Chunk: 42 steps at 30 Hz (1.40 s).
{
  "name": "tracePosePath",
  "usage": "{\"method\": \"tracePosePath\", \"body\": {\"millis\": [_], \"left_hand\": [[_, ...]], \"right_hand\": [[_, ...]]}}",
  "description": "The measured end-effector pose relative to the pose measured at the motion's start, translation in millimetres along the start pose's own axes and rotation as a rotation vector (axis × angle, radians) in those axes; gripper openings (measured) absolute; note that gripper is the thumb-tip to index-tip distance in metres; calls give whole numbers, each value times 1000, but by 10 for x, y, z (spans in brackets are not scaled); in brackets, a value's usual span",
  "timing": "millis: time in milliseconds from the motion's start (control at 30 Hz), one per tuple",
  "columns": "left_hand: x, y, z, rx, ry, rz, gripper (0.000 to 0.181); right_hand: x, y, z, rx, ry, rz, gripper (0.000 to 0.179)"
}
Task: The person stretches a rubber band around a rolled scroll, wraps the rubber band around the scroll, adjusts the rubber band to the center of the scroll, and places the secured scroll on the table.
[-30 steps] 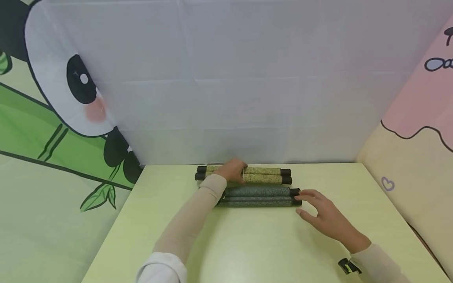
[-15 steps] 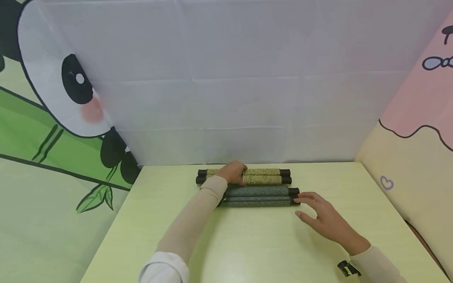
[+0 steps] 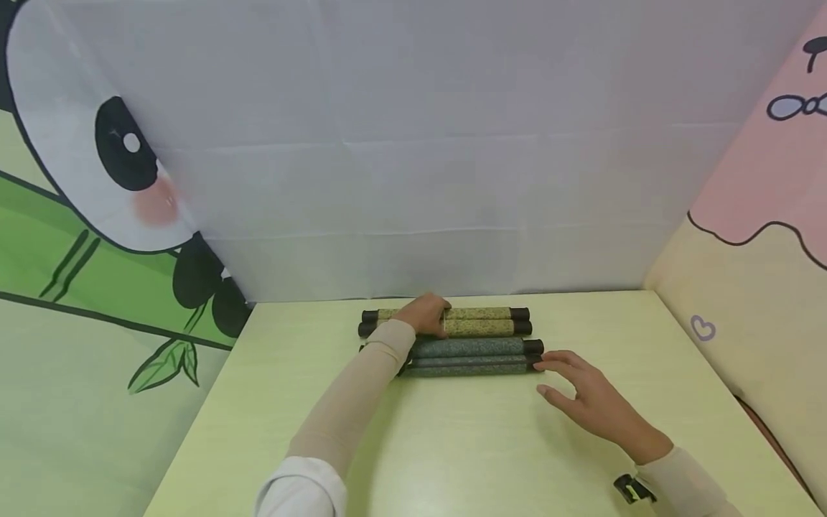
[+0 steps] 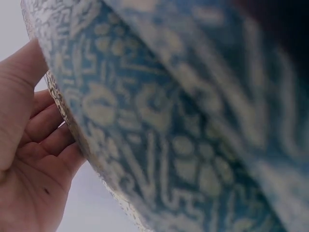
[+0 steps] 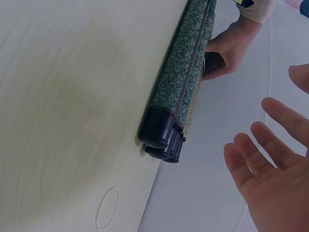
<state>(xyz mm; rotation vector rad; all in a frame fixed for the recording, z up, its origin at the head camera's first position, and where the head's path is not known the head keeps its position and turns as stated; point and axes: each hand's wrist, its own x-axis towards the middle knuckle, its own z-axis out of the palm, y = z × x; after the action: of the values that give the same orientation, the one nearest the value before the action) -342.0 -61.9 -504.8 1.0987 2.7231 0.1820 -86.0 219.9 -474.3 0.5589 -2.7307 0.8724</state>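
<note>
Yellow scrolls (image 3: 481, 329), paired, at the back of the counter (image 3: 452, 445), held near mid-length in left grip (image 3: 422, 314). Green scrolls (image 3: 472, 350) just in front, near right grip (image 3: 597, 402), spread wide. Seem light, stiff, apt to roll; call for taking across the middle.

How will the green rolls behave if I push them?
Probably stiff: the green rolls lie straight. Their rounded sides suggest they could roll when pushed. The glossy black end caps may be slippery to pinch.
</note>
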Motion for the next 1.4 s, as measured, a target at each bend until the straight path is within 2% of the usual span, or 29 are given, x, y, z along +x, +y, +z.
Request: {"method": "tracePosePath", "body": {"millis": [233, 367, 467, 533, 800, 900, 1100, 1267, 1400], "left_hand": [[8, 7, -6, -9, -22, -26, 60], [11, 21, -22, -31, -20, 6, 39], [23, 30, -40, -49, -17, 22, 32], [31, 27, -42, -49, -17, 26, 33], [47, -13, -6, -54, -25, 29, 58], [58, -28, -1, -65, -24, 29, 61], [65, -58, 41, -74, -7, 35, 54], [43, -27, 34, -63, -7, 22, 42], [9, 12, 4, -57, -19, 6, 45]], "right_hand": [[15, 9, 25, 14, -12, 0, 34], [11, 19, 39, 17, -13, 3, 34], [8, 21, 41, 15, -4, -4, 33], [8, 20, 43, 17, -3, -5, 33], [-9, 3, 67, 39, -18, 15, 34], [-12, -10, 86, 53, -35, 24, 34], [-5, -19, 127, 65, -51, 38, 33], [-3, -19, 149, 67, -52, 29, 33], [-7, -19, 156, 58, -51, 17, 32]]}}
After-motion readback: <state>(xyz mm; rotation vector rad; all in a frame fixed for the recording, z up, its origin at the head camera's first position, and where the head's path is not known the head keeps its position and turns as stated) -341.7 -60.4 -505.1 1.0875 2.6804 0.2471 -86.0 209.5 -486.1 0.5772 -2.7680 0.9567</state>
